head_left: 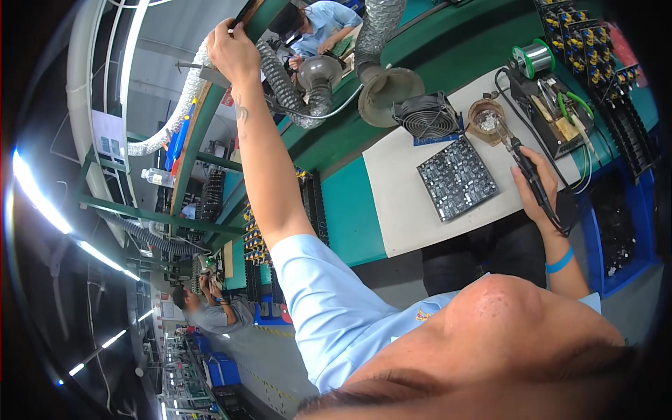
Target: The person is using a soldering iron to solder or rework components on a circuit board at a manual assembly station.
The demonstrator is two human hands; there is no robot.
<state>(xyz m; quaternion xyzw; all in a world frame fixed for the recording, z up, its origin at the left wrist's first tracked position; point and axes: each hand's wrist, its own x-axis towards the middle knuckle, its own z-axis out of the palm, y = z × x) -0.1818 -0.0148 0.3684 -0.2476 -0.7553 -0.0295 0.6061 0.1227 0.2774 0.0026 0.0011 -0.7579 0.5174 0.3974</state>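
My right hand [535,178] is closed around the handle of a soldering iron [526,168]. The iron's metal end points into a round brownish pot [483,133] with silvery bits inside. Left of the pot lies a dark panel of small circuit boards [458,178] on a pale mat [392,217]. A black fan [425,117] with a round wire guard stands behind the panel. My left arm stretches up to the green frame, where my left hand [234,52] has its fingers bent around a dark edge; what they grip is too hidden to name.
A solder wire spool [534,59] and a tool holder [549,112] with green-handled pliers stand at the right. Above the bench hangs a fume duct with a hood [388,94]. A blue bin [616,238] sits at far right. Co-workers sit across [318,28] and to the left [213,315].
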